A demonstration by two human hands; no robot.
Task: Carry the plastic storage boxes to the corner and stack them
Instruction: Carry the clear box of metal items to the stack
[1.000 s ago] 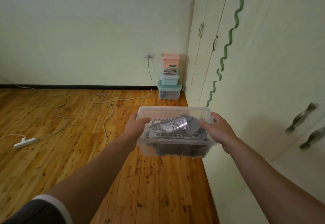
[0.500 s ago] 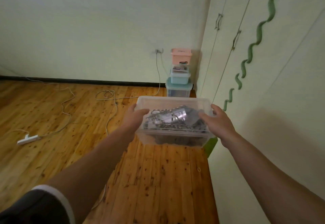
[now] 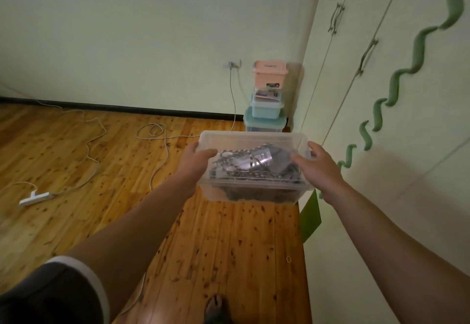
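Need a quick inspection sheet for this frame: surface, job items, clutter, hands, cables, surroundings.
Surface: wooden floor, bare planks.
Job's things: clear box, lidless, holding dark and metallic items, carried in the air; in the corner a stack of three, pink box on small teal box on large teal-lidded box.
Clutter: small ring on the floor by the wardrobe.
Hands: left hand and right hand each grip a short end of the clear box.
Cables: white cord looped on the floor from the wall socket; power strip with its own lead.
Surroundings: wardrobe doors at right with green wavy trim; a bare foot below.
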